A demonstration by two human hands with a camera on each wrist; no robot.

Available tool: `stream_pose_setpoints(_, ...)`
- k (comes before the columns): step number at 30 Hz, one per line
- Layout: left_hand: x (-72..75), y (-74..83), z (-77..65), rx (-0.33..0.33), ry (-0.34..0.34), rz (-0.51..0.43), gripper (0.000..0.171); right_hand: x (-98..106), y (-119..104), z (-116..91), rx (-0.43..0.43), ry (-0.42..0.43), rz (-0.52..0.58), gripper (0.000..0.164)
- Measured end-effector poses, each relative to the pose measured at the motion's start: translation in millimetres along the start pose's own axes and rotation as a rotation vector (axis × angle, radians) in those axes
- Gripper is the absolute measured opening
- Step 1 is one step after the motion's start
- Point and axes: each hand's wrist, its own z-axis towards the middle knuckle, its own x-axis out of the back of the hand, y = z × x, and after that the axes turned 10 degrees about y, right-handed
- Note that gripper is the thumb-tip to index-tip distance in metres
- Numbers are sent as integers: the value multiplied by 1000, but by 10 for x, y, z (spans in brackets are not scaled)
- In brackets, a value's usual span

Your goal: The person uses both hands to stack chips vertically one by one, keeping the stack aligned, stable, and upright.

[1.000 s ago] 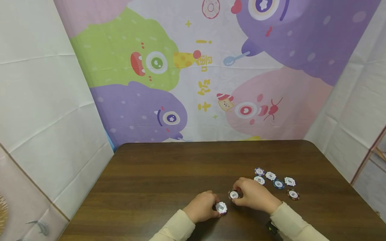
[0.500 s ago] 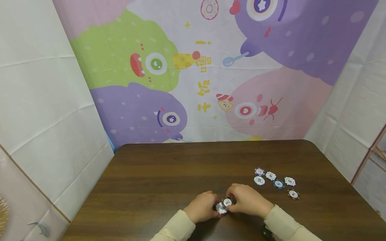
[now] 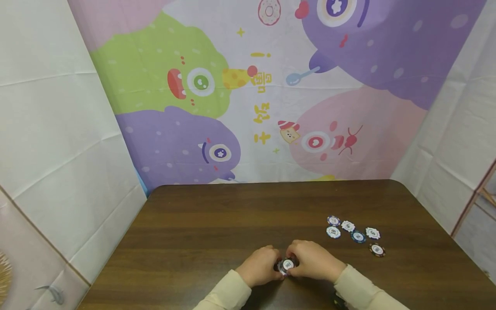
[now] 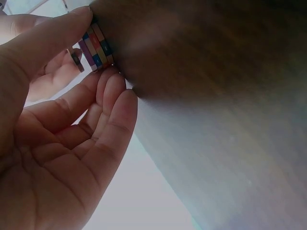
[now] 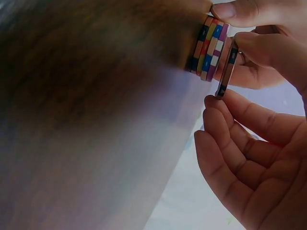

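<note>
Left hand [image 3: 260, 266] had its grip around a short stack of chips [image 5: 209, 48] on the near half of the brown table [image 3: 186, 241], about midway between its left and right sides; thumb and fingers narrowed to the stack's width. Stack edges multicoloured, top chip purple and white. Right hand [image 3: 315, 260] pinched one dark-edged chip [image 3: 287, 264] by the rim, held just above the stack, a thin gap showing in both wrist views. Six loose chips [image 3: 358, 237] lay farther off to the right. Cartoon-printed cloth [image 3: 201, 82] hung beyond the far edge.
</note>
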Motion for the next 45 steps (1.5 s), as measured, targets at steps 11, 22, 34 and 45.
stream_pose_setpoints(11, -1, -7, -10, 1, -11, -22, 25, -59, -29, 33, 32, -7, -11, 22)
stream_pose_setpoints(22, 0, -15, 1, 0, -27, -31, 30, -71, -51, 49, 38, -9, -29, 24)
stream_pose_setpoints(34, -16, -28, 3, 7, -28, -44, 30, -52, -70, 50, 52, -12, -54, 25)
stream_pose_setpoints(45, -20, -36, 20, -4, -31, -36, 20, 39, 36, 33, -19, 39, -71, 31)
